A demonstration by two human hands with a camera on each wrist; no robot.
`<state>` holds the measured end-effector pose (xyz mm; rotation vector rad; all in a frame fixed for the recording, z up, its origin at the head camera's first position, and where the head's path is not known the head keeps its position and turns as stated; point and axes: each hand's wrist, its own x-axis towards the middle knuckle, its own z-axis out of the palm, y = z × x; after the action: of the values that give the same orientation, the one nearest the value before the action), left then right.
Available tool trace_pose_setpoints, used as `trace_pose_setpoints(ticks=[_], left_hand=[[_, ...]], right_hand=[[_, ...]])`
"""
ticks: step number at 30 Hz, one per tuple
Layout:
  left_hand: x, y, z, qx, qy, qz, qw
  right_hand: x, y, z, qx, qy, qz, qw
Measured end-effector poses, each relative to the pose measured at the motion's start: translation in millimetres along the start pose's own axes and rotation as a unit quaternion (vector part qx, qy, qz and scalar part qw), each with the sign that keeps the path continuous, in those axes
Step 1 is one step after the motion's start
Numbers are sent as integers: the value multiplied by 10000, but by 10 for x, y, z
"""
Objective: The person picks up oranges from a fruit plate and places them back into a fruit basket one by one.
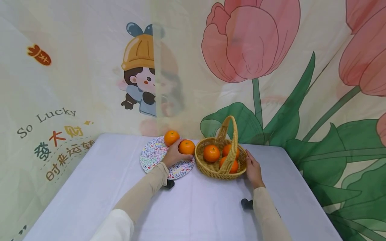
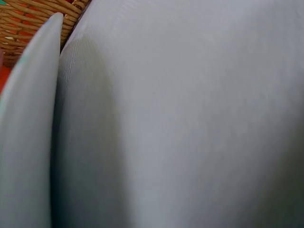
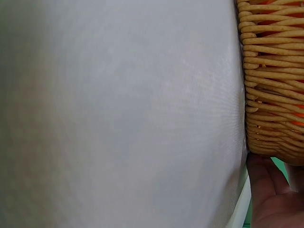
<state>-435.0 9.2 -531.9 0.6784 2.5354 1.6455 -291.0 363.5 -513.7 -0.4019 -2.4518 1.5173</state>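
My left hand (image 1: 175,155) grips an orange (image 1: 187,146) over the right part of a speckled plate (image 1: 150,160), close to the basket's left rim. Another orange (image 1: 171,138) sits at the back of the plate, behind that hand. To the right stands a wicker basket (image 1: 208,172) with a tall arched handle, and three oranges (image 1: 211,153) lie in it. My right hand (image 1: 254,170) holds the basket by its right side, fingertips up at the rim. In the right wrist view its fingers (image 3: 261,175) lie against the end of the woven wall (image 3: 275,95).
A white cloth (image 1: 208,207) covers the table beneath everything. Dark knobs, one by each wrist (image 1: 247,204), show over the cloth. Behind the table hangs a printed curtain (image 1: 187,67) with tulips and a cartoon figure, close to the plate and basket.
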Motion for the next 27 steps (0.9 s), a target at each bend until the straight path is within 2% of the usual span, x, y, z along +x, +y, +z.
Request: trace_pose_setpoints(ticks=[11,19,24,27], left_hand=[[-15,95,-118,284,-19,37,9996],[-146,240,-165,-15,-147,291,9995],[-142,355,-145,10,-159,465,9988],[-133,449,-124,24,-293,696,9971]], right_hand=[[-12,12,14,-36,-16,-53,10000],[-29,5,13,-84,-2,-41,10000],[-31,-12,8,-58,-3,-15,10000],[-30,-26,14,-55,-20,-16,10000]])
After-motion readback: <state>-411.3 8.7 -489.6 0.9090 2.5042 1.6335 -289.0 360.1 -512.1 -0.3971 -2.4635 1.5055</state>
